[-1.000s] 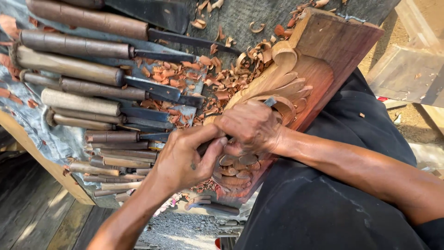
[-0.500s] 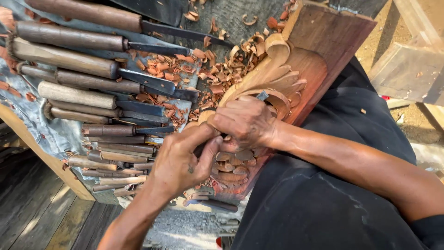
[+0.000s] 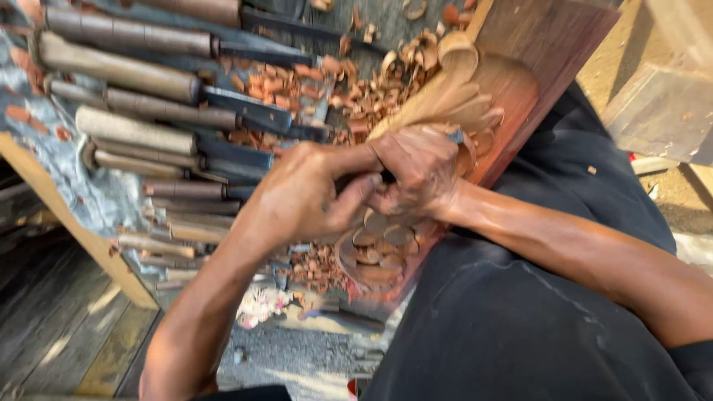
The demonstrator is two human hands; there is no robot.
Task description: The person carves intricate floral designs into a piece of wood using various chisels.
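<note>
So nearest the camera there's dark cloth (image 3: pixel 535 319) over the person's lap on the right, and at lower left some worn grey floor planks (image 3: pixel 52 327) with a gravelly patch beside them. Just past that, the left hand (image 3: pixel 304 197) and right hand (image 3: pixel 420 174) meet over a carved wood panel (image 3: pixel 512 89) that leans across the lap. Both hands have their fingers curled in tight around a thin carving tool (image 3: pixel 456 137); only a bit of metal peeks out past the right knuckles, touching the leafy relief. It's kinda blurry, so I can't tell the tool's shape. The carved scroll and rounded leaf shapes run from below the hands up to the far end of the panel. Left of the hands, a row of chisels (image 3: pixel 148 122) with wooden handles lies side by side on a crinkly sheet (image 3: pixel 89 193) over a bench, with reddish wood shavings (image 3: pixel 312 82) scattered between them and the panel. Far right there's sandy ground and a pale timber block (image 3: pixel 661 111).
</note>
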